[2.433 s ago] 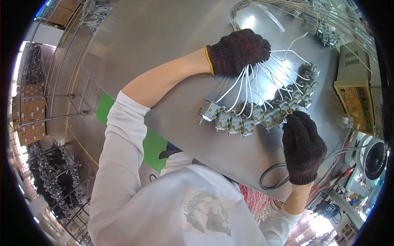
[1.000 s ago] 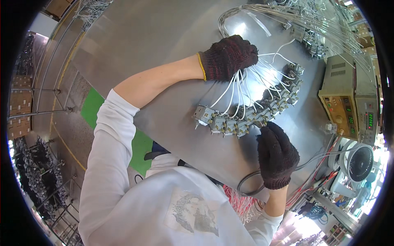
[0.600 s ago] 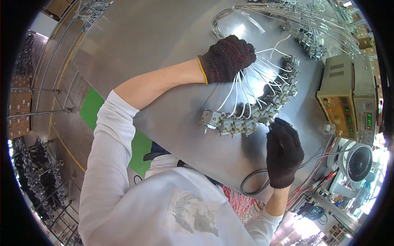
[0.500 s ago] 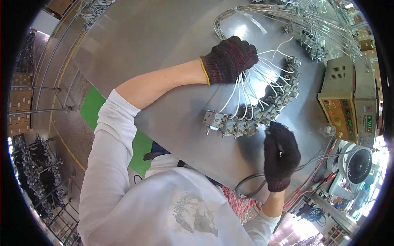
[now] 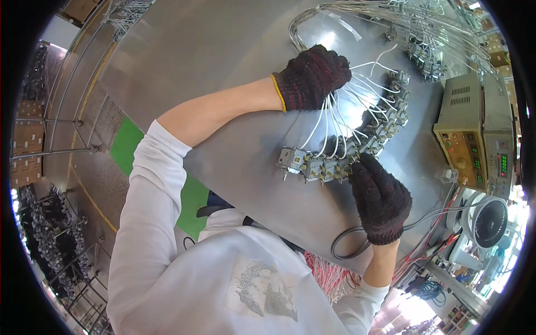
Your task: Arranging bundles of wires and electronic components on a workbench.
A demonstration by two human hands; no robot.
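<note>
My left hand point(image 5: 317, 77), in a dark knitted glove with a yellow cuff edge, is closed round a bunch of white wires point(image 5: 325, 125). These fan out to a curved row of small grey block-shaped electrical parts point(image 5: 291, 159) with brass-coloured terminals, on or just above the metal table. My right hand point(image 5: 382, 201), gloved too, has its fingers pressed together at the near side of the row. A dark grey cable point(image 5: 341, 244) loops by that wrist. Whatever sits between the right fingertips is hidden.
Two bench instruments with lit displays, one with a yellowish front point(image 5: 460, 159), stand right on the metal table point(image 5: 223, 50). Another wire bundle point(image 5: 379, 15) with similar parts lies at the far right. A small fan point(image 5: 488, 223) is at the right edge. Red wires point(image 5: 329, 279) hang near my body.
My right hand has moved up to the row of parts, its fingertips now against it. The grey cable loop has shifted slightly. My left hand still grips the wires, almost unmoved.
</note>
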